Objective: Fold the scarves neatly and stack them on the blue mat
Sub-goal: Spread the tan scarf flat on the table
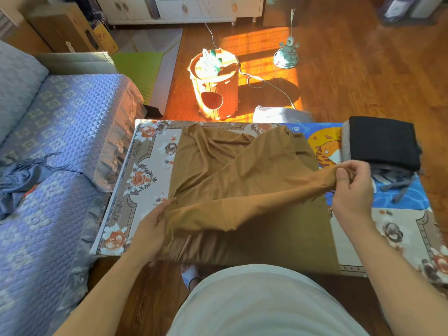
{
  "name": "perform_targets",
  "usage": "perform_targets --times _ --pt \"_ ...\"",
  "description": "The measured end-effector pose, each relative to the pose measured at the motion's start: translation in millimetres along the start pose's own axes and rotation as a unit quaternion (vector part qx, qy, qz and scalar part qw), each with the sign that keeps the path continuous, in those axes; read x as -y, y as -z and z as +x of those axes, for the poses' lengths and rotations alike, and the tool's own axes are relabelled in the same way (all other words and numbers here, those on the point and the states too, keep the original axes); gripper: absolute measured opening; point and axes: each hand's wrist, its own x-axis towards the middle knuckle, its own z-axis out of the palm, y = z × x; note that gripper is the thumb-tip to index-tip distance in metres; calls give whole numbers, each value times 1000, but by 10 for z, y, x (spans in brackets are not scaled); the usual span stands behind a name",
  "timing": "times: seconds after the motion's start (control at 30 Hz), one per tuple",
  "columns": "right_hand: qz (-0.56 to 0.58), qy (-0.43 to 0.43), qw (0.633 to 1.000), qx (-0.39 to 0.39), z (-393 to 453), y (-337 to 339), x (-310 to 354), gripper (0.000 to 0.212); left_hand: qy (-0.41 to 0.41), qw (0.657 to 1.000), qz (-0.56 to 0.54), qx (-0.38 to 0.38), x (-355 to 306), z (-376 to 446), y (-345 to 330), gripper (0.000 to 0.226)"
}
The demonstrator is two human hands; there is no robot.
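On the bench (155, 166), covered by a floral-patterned cloth, lies one mustard-brown fringed fabric scarf (242, 190), spread across the middle and partly rumpled, its far end bunched in folds. Left hand (155, 226): fingers curled, pinching the scarf's near left corner just above the bench edge. Right hand (351, 185): thumb and fingers pinching the scarf's right corner, lifted slightly so the cloth stretches taut between the two hands as a raised fold.

Far right of the bench: blue mat with an orange cartoon print (322, 144), partly overlapped by the brown scarf's right edge. On the mat, a folded black woven scarf (385, 141) stacked on a folded grey scarf (345, 139), grey fringe trailing toward the near side.

Left of the bench: sofa with a quilted lavender-blue cover (60, 132), carrying an unfolded blue-grey fringed scarf (21, 180) with an orange detail.

Beyond the bench, on the wooden floor (363, 69): orange barrel-shaped pet house (215, 86), a small tiered teal toy (286, 54), a white cable (266, 83).
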Motion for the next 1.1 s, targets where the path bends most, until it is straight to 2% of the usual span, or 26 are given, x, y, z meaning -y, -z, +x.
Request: perform_targets --times 0.07,0.13,0.23,0.33,0.4,0.5,0.57,0.63,0.7,0.77,0.8,0.9,0.93,1.03,1.1 --pt "-5 24 999 33 -26 -46 23 35 17 995 -95 -1 -78 5 -104 46" --pt "3 10 998 58 -12 -68 -10 41 9 996 -86 -7 -75 34 -179 48" --pt "74 -68 991 92 65 -51 -68 45 15 999 28 -6 2 81 -213 51" --pt "189 -155 956 161 126 17 -73 48 3 984 180 -8 -70 39 -114 39" --pt "176 -155 953 195 119 79 -34 42 -20 972 229 -54 -99 13 -44 40" --pt "103 -123 967 196 59 126 28 28 -82 935 328 -102 -119 21 15 49" --pt "83 -111 970 201 10 100 95 28 -95 950 287 -80 -324 -41 1 51" --pt "95 -107 964 226 -73 27 188 29 -100 979 159 -80 -590 -122 -147 49" --pt "145 -114 949 255 -186 -79 317 29 -112 990 53 -70 -926 -204 -358 47" --pt "218 -142 925 276 -302 -187 475 28 -142 989 12 -27 -1213 -262 -575 33" --pt "244 -157 913 287 -350 -228 551 27 -159 987 27 1 -1337 -284 -662 30" --pt "258 -165 889 339 -463 -308 751 28 -236 957 160 55 -1563 -290 -892 64" --pt "252 -161 884 360 -486 -312 801 29 -246 951 182 53 -1585 -279 -937 65" --pt "255 -160 866 398 -507 -266 883 32 -245 951 190 -4 -1504 -149 -965 42" --pt "265 -166 863 397 -489 -222 869 37 -234 953 191 -9 -1421 -84 -918 42"
